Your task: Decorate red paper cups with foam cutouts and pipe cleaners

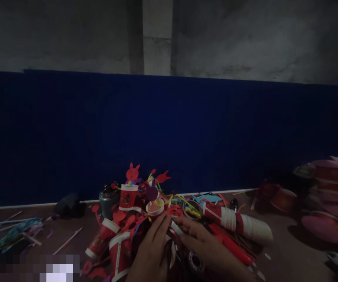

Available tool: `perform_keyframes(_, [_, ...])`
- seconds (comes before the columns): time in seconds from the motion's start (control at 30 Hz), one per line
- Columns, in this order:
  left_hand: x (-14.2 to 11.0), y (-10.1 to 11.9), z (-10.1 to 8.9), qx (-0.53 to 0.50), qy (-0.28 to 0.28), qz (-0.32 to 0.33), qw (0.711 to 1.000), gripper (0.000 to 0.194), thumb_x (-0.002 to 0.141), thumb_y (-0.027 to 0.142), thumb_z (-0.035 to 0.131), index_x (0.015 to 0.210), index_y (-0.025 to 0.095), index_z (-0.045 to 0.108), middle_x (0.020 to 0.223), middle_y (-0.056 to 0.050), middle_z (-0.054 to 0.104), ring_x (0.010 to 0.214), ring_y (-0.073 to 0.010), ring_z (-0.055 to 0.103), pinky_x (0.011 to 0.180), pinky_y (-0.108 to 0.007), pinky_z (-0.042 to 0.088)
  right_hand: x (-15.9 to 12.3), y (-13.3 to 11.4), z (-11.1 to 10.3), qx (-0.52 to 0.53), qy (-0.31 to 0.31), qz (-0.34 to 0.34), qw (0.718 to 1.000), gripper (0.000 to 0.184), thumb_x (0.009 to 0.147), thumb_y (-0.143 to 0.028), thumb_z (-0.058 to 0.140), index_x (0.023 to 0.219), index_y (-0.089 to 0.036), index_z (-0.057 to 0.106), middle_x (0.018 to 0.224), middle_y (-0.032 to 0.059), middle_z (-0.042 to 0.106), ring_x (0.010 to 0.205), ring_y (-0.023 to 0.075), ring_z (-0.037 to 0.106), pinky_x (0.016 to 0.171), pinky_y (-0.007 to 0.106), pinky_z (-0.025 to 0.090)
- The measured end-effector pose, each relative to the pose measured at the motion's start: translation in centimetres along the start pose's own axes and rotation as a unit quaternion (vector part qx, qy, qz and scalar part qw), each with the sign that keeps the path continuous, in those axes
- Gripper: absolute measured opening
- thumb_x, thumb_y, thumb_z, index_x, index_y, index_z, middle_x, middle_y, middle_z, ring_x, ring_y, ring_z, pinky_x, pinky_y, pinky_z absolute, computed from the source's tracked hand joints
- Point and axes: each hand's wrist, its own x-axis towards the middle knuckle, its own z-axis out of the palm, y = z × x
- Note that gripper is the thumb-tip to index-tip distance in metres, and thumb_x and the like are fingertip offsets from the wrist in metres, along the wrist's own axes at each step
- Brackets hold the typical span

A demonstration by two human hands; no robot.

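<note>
My left hand point(153, 246) and my right hand point(197, 237) are close together at the lower middle, fingers bent inward from both sides. Between them is what looks like a red-and-white paper cup point(173, 252), mostly hidden by the fingers. Several red paper cups with white rims lie around my hands, among them one tilted cup point(120, 250) beside my left hand. Behind stands a cup with a red paper rabbit point(132, 174) rising from it. Past my right hand lies a long stack of nested paper cups point(251, 229).
Straws and coloured scraps point(24, 233) are scattered at left. A dark jar point(107, 205) stands behind the pile. A tape roll point(196, 261) lies below my right hand. Stacked red and pink items point(330, 196) blur at right. A blue wall panel point(169, 129) borders the surface.
</note>
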Motion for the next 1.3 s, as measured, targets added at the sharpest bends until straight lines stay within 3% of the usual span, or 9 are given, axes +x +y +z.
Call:
perform_keyframes(0.2, [0.2, -0.3, -0.7, 0.009, -0.019, 0.006, 1.000, 0.059, 0.084, 0.013, 0.040, 0.141, 0.019, 0.022, 0.142, -0.012, 0.036, 0.131, -0.0205, 0.030, 0.101, -0.035, 0.039, -0.7, -0.9, 0.4, 0.008, -0.021, 0.018, 1.000, 0.049, 0.077, -0.024, 0.059, 0.125, -0.023, 0.050, 0.110, 0.0051, 0.062, 0.099, 0.0171, 0.058, 0.093, 0.035, 0.040])
perform_keyframes(0.33, [0.0, 0.1, -0.3, 0.031, 0.036, -0.009, 0.999, 0.066, 0.083, 0.010, 0.040, 0.142, 0.022, 0.014, 0.145, -0.011, 0.029, 0.133, -0.0223, 0.027, 0.100, -0.037, 0.041, -0.5, -0.2, 0.4, -0.022, 0.010, 0.024, 0.999, 0.050, 0.079, -0.025, 0.058, 0.128, -0.023, 0.047, 0.100, 0.0043, 0.065, 0.090, 0.0167, 0.061, 0.086, 0.034, 0.045])
perform_keyframes(0.43, [-0.1, 0.4, 0.1, 0.036, 0.068, 0.010, 0.997, 0.063, 0.081, 0.007, 0.038, 0.140, 0.025, 0.024, 0.143, -0.009, 0.034, 0.130, -0.0226, 0.033, 0.100, -0.038, 0.041, -0.1, 0.1, 0.3, -0.023, 0.001, 0.001, 1.000, 0.043, 0.080, -0.029, 0.059, 0.122, -0.021, 0.053, 0.091, 0.0037, 0.067, 0.084, 0.0171, 0.062, 0.084, 0.034, 0.047])
perform_keyframes(0.53, [-0.2, 0.5, 0.4, 0.043, 0.058, 0.057, 0.996, 0.066, 0.076, 0.001, 0.036, 0.137, 0.025, 0.031, 0.139, -0.008, 0.041, 0.127, -0.0213, 0.037, 0.101, -0.039, 0.040, 0.2, 0.1, 0.3, -0.037, 0.004, -0.026, 0.999, 0.036, 0.080, -0.028, 0.059, 0.115, -0.020, 0.058, 0.095, 0.0047, 0.067, 0.087, 0.0182, 0.062, 0.084, 0.033, 0.046])
perform_keyframes(0.73, [-0.4, -0.1, 0.1, 0.075, 0.010, 0.109, 0.991, 0.072, 0.072, -0.001, 0.039, 0.138, 0.025, 0.029, 0.137, -0.011, 0.043, 0.124, -0.0206, 0.042, 0.096, -0.035, 0.045, -0.1, -0.2, 0.7, -0.062, 0.019, -0.059, 0.996, 0.030, 0.081, -0.020, 0.052, 0.110, -0.018, 0.059, 0.088, 0.0036, 0.068, 0.077, 0.0163, 0.063, 0.071, 0.027, 0.049])
perform_keyframes(0.83, [-0.5, 0.0, 0.2, 0.063, 0.013, 0.096, 0.993, 0.066, 0.074, 0.001, 0.039, 0.135, 0.026, 0.035, 0.136, -0.008, 0.045, 0.122, -0.0195, 0.044, 0.096, -0.032, 0.045, -0.2, -0.5, 0.9, -0.069, 0.013, -0.057, 0.996, 0.032, 0.080, -0.017, 0.050, 0.111, -0.019, 0.058, 0.088, 0.0029, 0.067, 0.079, 0.0161, 0.062, 0.070, 0.026, 0.049])
perform_keyframes(1.03, [-0.4, 0.8, 0.8, -0.041, 0.101, 0.055, 0.993, 0.040, 0.082, 0.005, 0.033, 0.111, 0.024, 0.053, 0.128, -0.009, 0.050, 0.117, -0.0161, 0.049, 0.092, -0.029, 0.046, -0.5, -0.3, 0.8, -0.150, 0.047, -0.044, 0.987, 0.032, 0.077, -0.012, 0.047, 0.105, -0.020, 0.060, 0.085, 0.0006, 0.066, 0.074, 0.0143, 0.060, 0.067, 0.023, 0.047])
perform_keyframes(1.17, [0.0, 1.3, -0.1, -0.084, 0.136, 0.037, 0.986, 0.023, 0.082, 0.014, 0.041, 0.093, 0.024, 0.058, 0.116, -0.008, 0.053, 0.105, -0.0180, 0.054, 0.086, -0.030, 0.048, -1.1, -0.6, 1.0, -0.309, 0.080, -0.037, 0.947, 0.020, 0.075, -0.012, 0.047, 0.080, -0.020, 0.065, 0.075, -0.0015, 0.065, 0.069, 0.0133, 0.056, 0.060, 0.021, 0.041])
perform_keyframes(1.3, [0.3, 1.6, -1.2, -0.114, 0.128, -0.020, 0.985, 0.013, 0.081, 0.019, 0.048, 0.080, 0.024, 0.060, 0.099, -0.005, 0.056, 0.094, -0.0180, 0.056, 0.081, -0.028, 0.048, -1.4, -1.4, 1.6, -0.394, 0.077, -0.040, 0.915, 0.018, 0.078, -0.014, 0.048, 0.076, -0.020, 0.065, 0.072, -0.0019, 0.063, 0.067, 0.0124, 0.054, 0.061, 0.021, 0.037])
